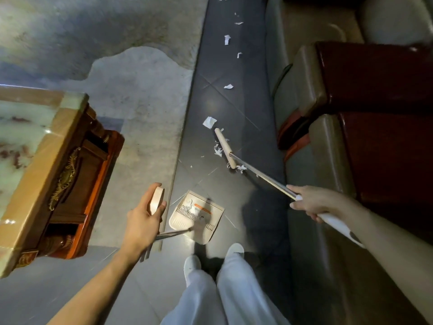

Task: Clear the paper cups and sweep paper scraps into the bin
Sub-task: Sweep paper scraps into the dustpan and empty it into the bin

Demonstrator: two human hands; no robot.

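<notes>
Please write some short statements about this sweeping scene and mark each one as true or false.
1. The left hand holds the dustpan by its top handle. True.
2. The right hand grips the broom by its pole. True.
3. The broom's head lies inside the dustpan. False: it is on the dark floor tiles beyond the dustpan, apart from it.
4. All paper scraps are already in the dustpan. False: a few are in it, but many lie on the dark tiles around and beyond the broom's head.
5. The dustpan stands on the table. False: it stands on the floor, to the right of the table.
</notes>
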